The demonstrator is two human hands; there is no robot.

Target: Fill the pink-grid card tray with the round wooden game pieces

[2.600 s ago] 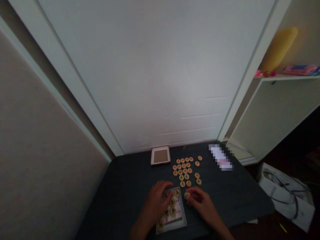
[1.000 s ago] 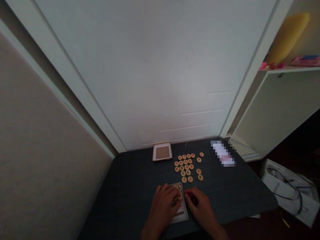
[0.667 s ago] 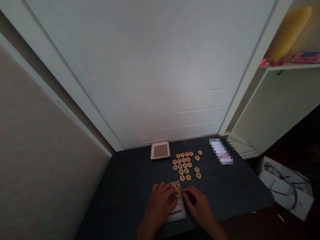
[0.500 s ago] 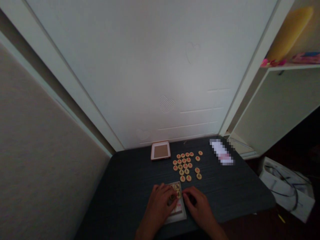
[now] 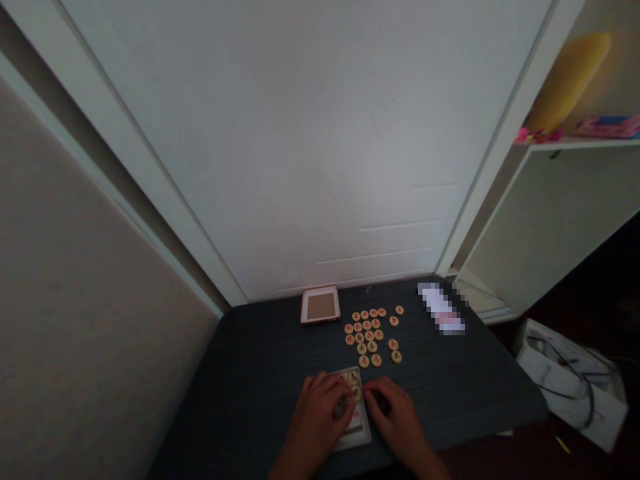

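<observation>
Discs (image 5: 354, 379) with printed characters sit in the shallow box (image 5: 352, 441) at the near side of the desk (image 5: 250, 373), partly hidden under your left hand (image 5: 320, 410). That hand curls over the box, fingertips at the discs; whether it grips one, you cannot tell from this view. Your right hand (image 5: 393, 407) is bent narrow, fingertips at the box's right wall, and whether anything is pinched there cannot be told either.

Your likeliest trouble is a nudged disc: the left fingers are so close over the box that a small sideways slip could tilt one or push it out of line. Pressing on the wall with your right hand could slide the box. Reaching forward carelessly, your sleeve or wrist could scatter the loose pieces (image 5: 367, 325) lying in rough rows beyond the box.
</observation>
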